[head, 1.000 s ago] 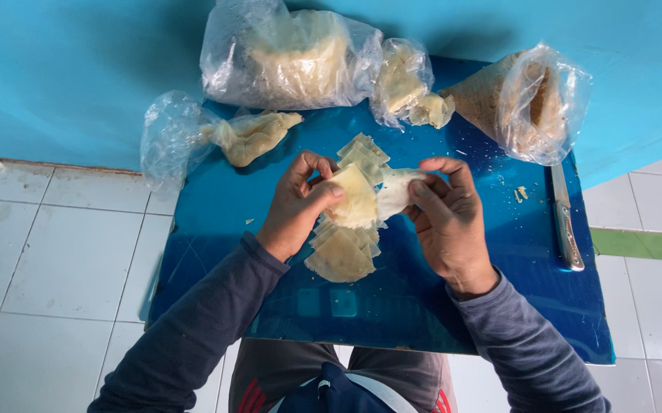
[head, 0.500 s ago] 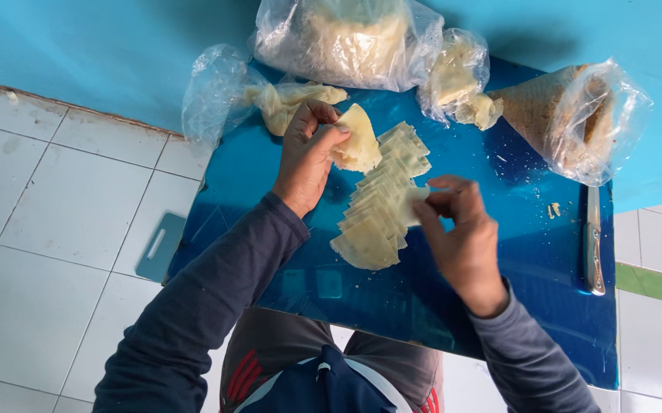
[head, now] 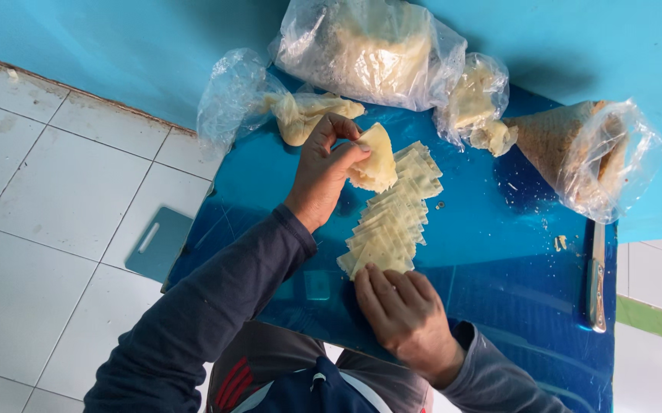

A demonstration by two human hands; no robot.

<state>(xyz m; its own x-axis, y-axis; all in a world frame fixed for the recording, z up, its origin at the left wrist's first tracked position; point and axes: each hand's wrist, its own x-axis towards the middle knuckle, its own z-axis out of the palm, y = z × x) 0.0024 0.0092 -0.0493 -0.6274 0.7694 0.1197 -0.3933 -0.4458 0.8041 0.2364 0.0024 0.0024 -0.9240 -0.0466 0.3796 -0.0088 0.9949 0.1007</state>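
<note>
My left hand [head: 323, 170] pinches a small stack of thin pale yellow dough sheets [head: 375, 159] above the far end of a blue table [head: 499, 275]. A fanned row of the same square sheets [head: 392, 222] lies on the table, running toward me. My right hand [head: 404, 310] rests on the near end of that row, fingers curled down over the last sheets. Both arms wear dark long sleeves.
Along the blue wall sit several clear plastic bags: a crumpled one with dough [head: 270, 107], a big full one [head: 369, 50], a small one [head: 476, 103] and a cone-shaped brown one [head: 591, 153]. A knife [head: 595, 279] lies at the table's right. White floor tiles [head: 48, 199] spread left.
The left hand has carried its stack slightly right, over the row's far end. The right hand has slid down the row to its near end, spreading the sheets out longer.
</note>
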